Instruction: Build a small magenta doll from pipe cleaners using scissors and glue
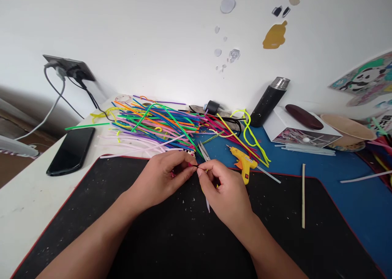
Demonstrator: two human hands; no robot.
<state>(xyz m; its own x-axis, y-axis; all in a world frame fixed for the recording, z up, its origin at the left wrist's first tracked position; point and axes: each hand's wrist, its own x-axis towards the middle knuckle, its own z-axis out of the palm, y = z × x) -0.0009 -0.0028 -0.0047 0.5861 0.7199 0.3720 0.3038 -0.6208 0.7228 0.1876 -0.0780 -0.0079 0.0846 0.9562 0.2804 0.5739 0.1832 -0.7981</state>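
Note:
Both of my hands meet over the black desk mat (171, 238). My left hand (162, 175) is closed in a pinch on a small dark and pink piece that I cannot make out. My right hand (225, 189) is also closed, its fingertips touching the same piece; a thin pale stick and something yellow poke out under its palm. A pair of small scissors (203, 151) lies just beyond my fingers. A large heap of coloured pipe cleaners (156, 126) spreads behind the hands. A yellow glue gun (243, 161) rests to the right of my right hand.
A black phone (71, 150) lies at the left on the white table. A black flask (269, 96), a white box (300, 132) and a paper bowl (349, 128) stand at the back right. A long thin stick (303, 195) lies on the mat. Cables hang from a wall socket (69, 66).

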